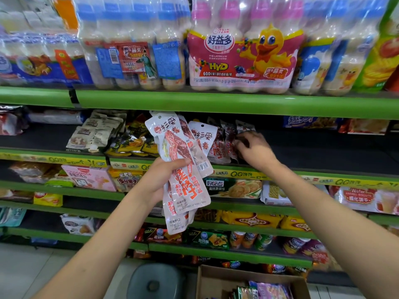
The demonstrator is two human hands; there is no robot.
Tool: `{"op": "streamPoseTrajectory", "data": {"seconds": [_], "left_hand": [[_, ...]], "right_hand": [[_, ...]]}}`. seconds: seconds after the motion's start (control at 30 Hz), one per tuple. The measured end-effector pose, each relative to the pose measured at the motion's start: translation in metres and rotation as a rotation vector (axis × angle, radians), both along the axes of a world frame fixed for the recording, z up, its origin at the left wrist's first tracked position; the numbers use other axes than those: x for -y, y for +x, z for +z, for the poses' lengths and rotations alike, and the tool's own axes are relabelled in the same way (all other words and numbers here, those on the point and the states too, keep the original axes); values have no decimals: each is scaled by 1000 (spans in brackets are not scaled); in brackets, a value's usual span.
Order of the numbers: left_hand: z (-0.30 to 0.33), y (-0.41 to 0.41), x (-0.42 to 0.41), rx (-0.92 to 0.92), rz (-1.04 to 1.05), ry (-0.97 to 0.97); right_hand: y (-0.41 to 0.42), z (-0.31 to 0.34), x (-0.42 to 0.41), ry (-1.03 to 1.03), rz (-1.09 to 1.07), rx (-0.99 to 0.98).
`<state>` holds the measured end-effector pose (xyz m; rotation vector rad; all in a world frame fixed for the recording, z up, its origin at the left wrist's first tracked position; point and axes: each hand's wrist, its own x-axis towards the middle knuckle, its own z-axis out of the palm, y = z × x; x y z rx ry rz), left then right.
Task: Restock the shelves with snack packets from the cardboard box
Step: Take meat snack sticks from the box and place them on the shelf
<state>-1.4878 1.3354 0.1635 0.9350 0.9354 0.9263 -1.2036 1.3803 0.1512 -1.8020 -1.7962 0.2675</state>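
My left hand [160, 180] grips a fanned bunch of white-and-red snack packets [183, 169] in front of the shelves. My right hand [252, 148] reaches onto the second shelf [323, 156], fingers curled on a dark red packet [230, 143] standing at the end of a row of the same packets [216, 145]. The cardboard box [216, 283] sits open on the floor at the bottom, with purple and green packets [267, 291] inside.
Green shelves hold bottled drink multipacks [239, 50] on top and biscuits and snacks below. Yellow packets [131, 141] and beige packets [95, 134] lie left of the row. A grey stool [154, 281] stands left of the box. Bare shelf lies right of my right hand.
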Motion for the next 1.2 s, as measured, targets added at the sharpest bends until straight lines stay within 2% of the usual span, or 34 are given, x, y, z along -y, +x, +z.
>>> {"op": "streamPoseTrajectory", "data": {"seconds": [0.1,0.23,0.3,0.43,0.5,0.63,0.73,0.9,1.07,1.2], "left_hand": [[0,8,-1,35,-21,-2],[0,23,2,36,-34,-8],[-1,32,4,25,-43,3],[-3,49,10,-5,-68,43],[-6,56,15,-10,-100,73],[-11,65,21,-32,-166,118],[-12,68,23,-62,-174,117],[-10,69,19,24,-120,44],[-11,75,18,11,-136,54],[-9,79,18,16,-189,104]], "right_hand": [[-18,12,38,149,7,-198],[-47,22,91,54,79,-428],[-59,20,105,30,129,-460],[-65,15,111,139,91,-253],[-64,15,112,163,85,-241],[-62,14,111,149,21,-351],[-56,12,112,41,0,-575],[-49,0,122,-43,91,-593],[-42,-5,125,-46,59,-795],[-43,-2,126,-171,-3,-942]]}}
